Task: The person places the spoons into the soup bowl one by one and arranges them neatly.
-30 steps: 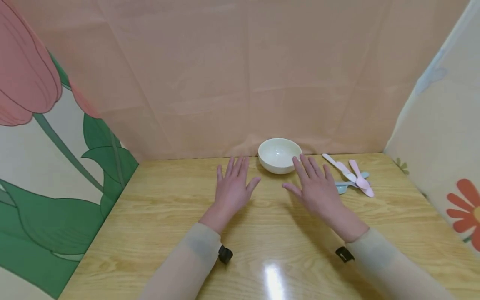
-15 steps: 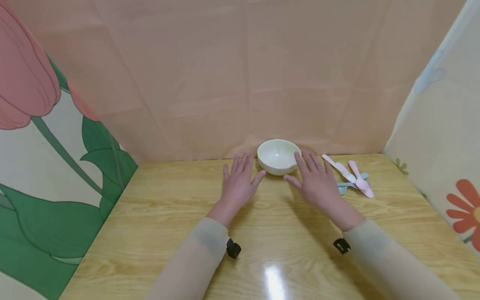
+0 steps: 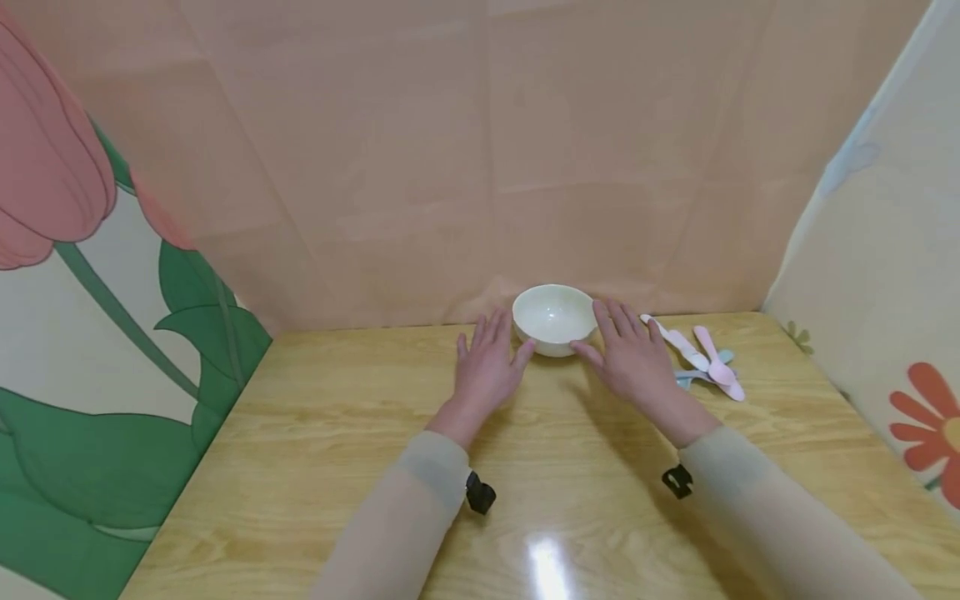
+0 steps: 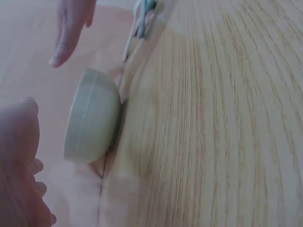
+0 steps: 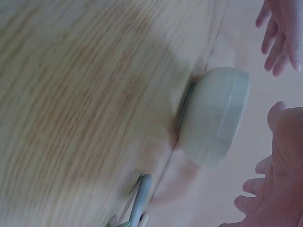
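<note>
A white bowl (image 3: 553, 323) stands upright at the back edge of the wooden table, its inside bare. My left hand (image 3: 487, 367) is spread at the bowl's left front, fingers straight and thumb toward it. On the other side my right hand (image 3: 630, 354) is spread too, its fingertips overlapping the bowl's right rim in the head view. Both wrist views show a gap between the bowl (image 4: 94, 118) and the hands, which are raised about as high as its rim. Neither hand holds anything.
A loose pile of pastel spoons (image 3: 722, 372) and other cutlery lies right of the bowl, close to my right hand. A pink cloth backdrop (image 3: 390, 167) rises directly behind the table (image 3: 300, 450). Printed panels flank it on both sides.
My left hand has moved right and closer to the bowl. The right hand has shifted only slightly inward. The bowl and cutlery stay in place as the head view tilts up a little.
</note>
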A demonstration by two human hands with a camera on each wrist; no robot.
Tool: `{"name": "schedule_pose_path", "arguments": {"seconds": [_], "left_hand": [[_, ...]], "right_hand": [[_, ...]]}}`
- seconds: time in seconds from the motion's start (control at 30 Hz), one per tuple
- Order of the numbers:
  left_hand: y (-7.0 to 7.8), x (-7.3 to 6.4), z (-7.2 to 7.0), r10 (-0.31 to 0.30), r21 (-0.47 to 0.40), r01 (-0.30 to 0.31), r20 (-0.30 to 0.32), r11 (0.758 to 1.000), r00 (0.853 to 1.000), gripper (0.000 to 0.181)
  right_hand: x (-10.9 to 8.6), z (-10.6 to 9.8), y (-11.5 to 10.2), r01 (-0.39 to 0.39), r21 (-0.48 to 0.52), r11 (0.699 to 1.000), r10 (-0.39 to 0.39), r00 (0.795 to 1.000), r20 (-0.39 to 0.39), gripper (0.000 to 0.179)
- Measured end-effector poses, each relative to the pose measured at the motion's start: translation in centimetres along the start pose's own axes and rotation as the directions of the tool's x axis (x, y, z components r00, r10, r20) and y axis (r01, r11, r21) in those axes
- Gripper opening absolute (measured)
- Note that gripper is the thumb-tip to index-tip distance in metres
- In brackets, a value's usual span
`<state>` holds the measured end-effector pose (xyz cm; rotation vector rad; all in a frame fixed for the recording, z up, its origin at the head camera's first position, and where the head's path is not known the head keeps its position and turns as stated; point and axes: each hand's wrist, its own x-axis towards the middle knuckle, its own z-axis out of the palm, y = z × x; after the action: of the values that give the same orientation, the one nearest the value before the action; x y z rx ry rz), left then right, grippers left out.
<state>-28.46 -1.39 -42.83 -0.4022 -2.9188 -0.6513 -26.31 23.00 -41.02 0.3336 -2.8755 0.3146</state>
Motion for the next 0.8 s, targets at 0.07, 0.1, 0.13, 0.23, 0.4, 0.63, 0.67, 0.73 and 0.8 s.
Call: {"name": "schedule_pose_path", "arguments": {"seconds": [0.07,0.1,0.13,0.23,0.4,0.63,0.67,0.73,0.8], "left_hand": [[0.1,0.2,0.2,-0.001,-0.009,0.001,0.008,1.0,1.0,0.081],[0.1,0.3,0.4,0.001,-0.01,-0.001,0.01,1.0,1.0,0.081],[0.1,0.4,0.5,0.002,-0.013,-0.002,0.012,1.0,1.0,0.081],[0.1,0.6,0.8,-0.003,-0.02,0.003,0.016,1.0,1.0,0.081],[0.2,1.0,1.4,-0.016,-0.033,0.017,0.02,0.999,1.0,0.08],[0.6,1.9,2.3,-0.021,-0.046,0.022,0.024,0.999,1.0,0.079],[0.6,1.9,2.3,-0.023,-0.047,0.025,0.024,0.999,0.999,0.079],[0.7,2.0,2.5,-0.027,-0.048,0.028,0.022,0.998,0.999,0.079],[0.7,2.1,2.5,-0.027,-0.055,0.028,0.023,0.998,0.999,0.079]], "right_hand": [[0.3,0.2,0.3,-0.014,0.015,1.0,0.014,1.0,0.011,0.091],[0.4,0.2,0.4,-0.022,0.023,0.999,0.022,1.0,0.018,0.092],[0.5,0.3,0.5,-0.028,0.029,0.999,0.027,0.999,0.025,0.092],[1.0,0.6,1.0,-0.045,0.059,0.997,0.042,0.998,0.047,0.095],[1.6,1.0,1.6,-0.07,0.086,0.994,0.065,0.996,0.057,0.093],[2.4,1.7,2.7,-0.092,0.117,0.989,0.084,0.994,0.072,0.091],[2.5,1.8,2.7,-0.095,0.119,0.988,0.086,0.993,0.078,0.091],[2.7,1.8,2.7,-0.1,0.12,0.988,0.089,0.992,0.09,0.092],[2.8,1.8,2.7,-0.102,0.117,0.988,0.091,0.991,0.098,0.093]]}}
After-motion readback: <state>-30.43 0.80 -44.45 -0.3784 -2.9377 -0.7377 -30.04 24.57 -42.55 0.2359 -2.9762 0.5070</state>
